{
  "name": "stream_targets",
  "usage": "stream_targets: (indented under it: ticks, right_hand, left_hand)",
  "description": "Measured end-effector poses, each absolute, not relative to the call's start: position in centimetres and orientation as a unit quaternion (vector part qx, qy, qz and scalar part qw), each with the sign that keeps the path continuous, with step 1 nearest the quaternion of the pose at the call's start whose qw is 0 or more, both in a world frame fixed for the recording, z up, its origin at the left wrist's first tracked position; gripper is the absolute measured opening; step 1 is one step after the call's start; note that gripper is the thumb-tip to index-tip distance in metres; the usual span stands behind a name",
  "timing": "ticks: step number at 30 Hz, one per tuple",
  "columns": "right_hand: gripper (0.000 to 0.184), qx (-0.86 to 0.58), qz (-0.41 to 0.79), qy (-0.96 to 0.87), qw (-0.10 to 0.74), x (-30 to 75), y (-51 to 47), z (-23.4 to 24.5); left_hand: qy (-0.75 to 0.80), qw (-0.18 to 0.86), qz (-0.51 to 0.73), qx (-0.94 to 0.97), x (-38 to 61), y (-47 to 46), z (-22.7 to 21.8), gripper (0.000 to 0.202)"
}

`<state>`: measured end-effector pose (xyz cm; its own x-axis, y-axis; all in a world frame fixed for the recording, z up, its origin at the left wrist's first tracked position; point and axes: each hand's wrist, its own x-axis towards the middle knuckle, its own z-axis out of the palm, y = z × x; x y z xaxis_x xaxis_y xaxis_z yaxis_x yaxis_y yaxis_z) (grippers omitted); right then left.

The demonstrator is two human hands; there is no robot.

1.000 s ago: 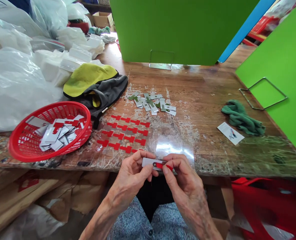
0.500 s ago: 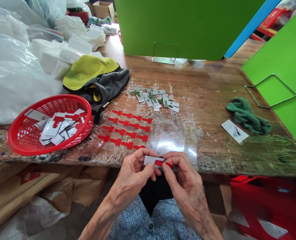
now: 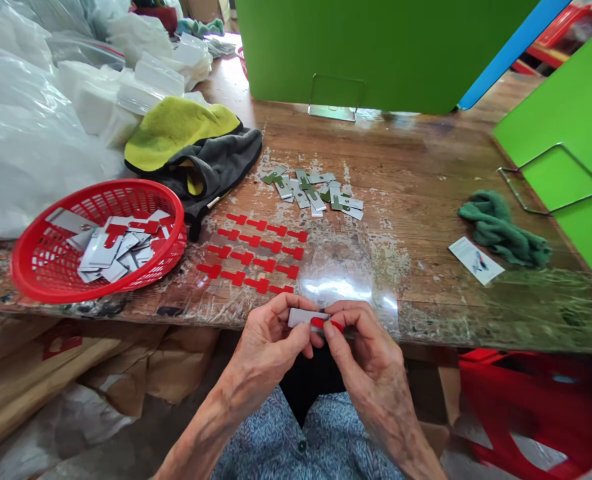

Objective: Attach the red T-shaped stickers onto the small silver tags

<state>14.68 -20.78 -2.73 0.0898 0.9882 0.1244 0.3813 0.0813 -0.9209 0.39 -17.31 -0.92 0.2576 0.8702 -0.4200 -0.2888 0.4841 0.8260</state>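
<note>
Both hands pinch one small white plate (image 3: 302,317) just past the desk's (image 3: 426,200) near edge: left hand (image 3: 269,347) grips its left end, right hand (image 3: 363,347) presses a red sticker (image 3: 320,323) onto it. Rows of red stickers (image 3: 256,257) lie beyond.

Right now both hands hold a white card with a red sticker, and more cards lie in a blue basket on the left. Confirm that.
The basket is red, not blue; the head view shows it. The rest stands: left hand and right hand hold the white card with its red sticker, and more cards lie in that basket.
</note>
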Motion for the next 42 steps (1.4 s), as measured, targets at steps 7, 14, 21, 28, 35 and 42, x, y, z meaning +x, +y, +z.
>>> stream_targets:
  ticks: [7,14,21,28,35,42]
  right_hand:
    - [0.012,-0.583,0.343,-0.586,0.447,14.6,-20.8,-2.8]
    - [0.012,-0.588,0.354,-0.58,0.439,14.5,-20.8,-2.9]
    - [0.013,-0.587,0.331,-0.603,0.428,14.2,-20.8,-2.8]
    - [0.014,-0.614,0.085,-0.679,0.393,13.1,-21.5,-2.3]
    - [0.012,-0.643,0.203,-0.657,0.337,13.7,-21.3,-1.5]
    - [0.007,-0.667,0.23,-0.621,0.341,13.8,-21.5,-1.1]
  left_hand:
    - [0.453,0.73,0.405,0.313,0.3,-17.3,-1.0,0.017]
    - [0.456,0.731,0.404,0.309,0.1,-17.3,-1.3,0.016]
    - [0.461,0.717,0.414,0.32,0.3,-17.6,-1.5,0.014]
    - [0.509,0.593,0.472,0.409,1.3,-18.6,-3.0,0.003]
    - [0.544,0.436,0.474,0.538,1.7,-19.1,-2.4,0.007]
    - [0.547,0.411,0.466,0.56,1.8,-19.4,-2.3,0.009]
